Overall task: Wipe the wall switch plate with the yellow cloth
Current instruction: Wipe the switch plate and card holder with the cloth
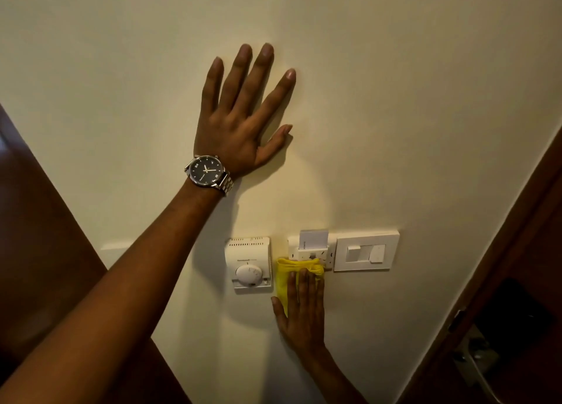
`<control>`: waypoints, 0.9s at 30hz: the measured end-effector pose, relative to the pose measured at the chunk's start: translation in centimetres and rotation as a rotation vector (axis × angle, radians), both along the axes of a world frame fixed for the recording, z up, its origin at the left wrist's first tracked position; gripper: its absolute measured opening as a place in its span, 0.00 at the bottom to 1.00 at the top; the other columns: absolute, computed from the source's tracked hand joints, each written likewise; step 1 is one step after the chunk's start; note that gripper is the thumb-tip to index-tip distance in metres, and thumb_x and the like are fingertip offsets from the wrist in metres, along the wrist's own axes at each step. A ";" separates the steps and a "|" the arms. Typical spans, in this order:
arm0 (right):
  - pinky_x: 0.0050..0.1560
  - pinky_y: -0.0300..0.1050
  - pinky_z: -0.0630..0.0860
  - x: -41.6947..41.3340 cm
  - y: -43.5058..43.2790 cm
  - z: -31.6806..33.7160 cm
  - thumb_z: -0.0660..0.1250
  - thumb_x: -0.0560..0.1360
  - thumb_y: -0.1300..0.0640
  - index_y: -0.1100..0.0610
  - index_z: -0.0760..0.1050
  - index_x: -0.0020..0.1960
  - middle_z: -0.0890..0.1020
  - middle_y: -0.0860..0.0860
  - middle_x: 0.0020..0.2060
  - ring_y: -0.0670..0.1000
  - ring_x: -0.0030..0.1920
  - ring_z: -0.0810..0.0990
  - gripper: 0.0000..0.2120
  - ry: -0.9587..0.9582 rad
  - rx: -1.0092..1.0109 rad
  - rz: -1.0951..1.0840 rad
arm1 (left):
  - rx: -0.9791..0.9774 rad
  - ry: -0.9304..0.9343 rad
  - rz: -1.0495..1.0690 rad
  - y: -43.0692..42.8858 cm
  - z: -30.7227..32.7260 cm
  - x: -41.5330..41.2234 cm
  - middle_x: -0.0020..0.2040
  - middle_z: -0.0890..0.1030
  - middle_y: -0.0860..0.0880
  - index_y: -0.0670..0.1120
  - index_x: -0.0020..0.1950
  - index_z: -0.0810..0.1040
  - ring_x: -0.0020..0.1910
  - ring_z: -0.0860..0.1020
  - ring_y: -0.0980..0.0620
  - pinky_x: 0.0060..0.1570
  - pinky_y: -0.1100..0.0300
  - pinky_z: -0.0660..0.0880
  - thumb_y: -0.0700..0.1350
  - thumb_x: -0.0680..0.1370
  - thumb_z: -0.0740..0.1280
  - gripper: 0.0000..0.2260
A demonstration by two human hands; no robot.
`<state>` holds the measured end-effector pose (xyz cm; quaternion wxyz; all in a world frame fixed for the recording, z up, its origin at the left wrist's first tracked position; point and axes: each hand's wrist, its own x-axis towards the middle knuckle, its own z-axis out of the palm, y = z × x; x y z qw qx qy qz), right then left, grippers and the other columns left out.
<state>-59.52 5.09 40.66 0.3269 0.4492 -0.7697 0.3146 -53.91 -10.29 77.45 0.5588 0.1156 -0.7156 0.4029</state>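
My right hand presses a folded yellow cloth flat against the cream wall. The cloth covers the lower edge of a white key-card switch plate, which has a card standing in its slot. A white rocker switch plate sits right beside it, apart from the cloth. My left hand, with a metal wristwatch, lies flat on the wall high above, fingers spread, holding nothing.
A white thermostat with a round dial is mounted just left of the cloth. Dark wooden panels flank the wall on the left, and a wooden door frame stands on the right.
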 end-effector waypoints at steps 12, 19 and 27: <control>0.73 0.64 0.59 0.4 1.1 1.0 0.46 0.82 0.34 0.56 0.44 0.81 0.42 0.53 0.82 0.56 0.82 0.43 0.37 -0.085 0.114 -0.026 | -0.024 -0.006 0.012 -0.2 0.1 -0.1 0.81 0.67 0.39 0.51 0.84 0.63 0.81 0.65 0.36 0.79 0.36 0.61 0.64 0.84 0.56 0.30; 0.76 0.65 0.53 1.0 -0.5 3.0 0.45 0.83 0.36 0.56 0.44 0.81 0.42 0.56 0.82 0.58 0.82 0.43 0.35 -0.117 0.064 -0.119 | -0.014 -0.023 0.012 -0.3 0.3 -0.1 0.80 0.68 0.38 0.51 0.84 0.64 0.80 0.65 0.35 0.79 0.37 0.59 0.64 0.84 0.55 0.31; 0.79 0.64 0.44 1.1 -1.1 4.0 0.44 0.83 0.37 0.56 0.45 0.81 0.42 0.57 0.81 0.59 0.82 0.42 0.34 -0.130 0.110 -0.124 | -0.027 -0.022 0.029 0.0 0.4 -0.1 0.80 0.69 0.38 0.51 0.83 0.66 0.79 0.66 0.35 0.78 0.37 0.61 0.64 0.84 0.53 0.30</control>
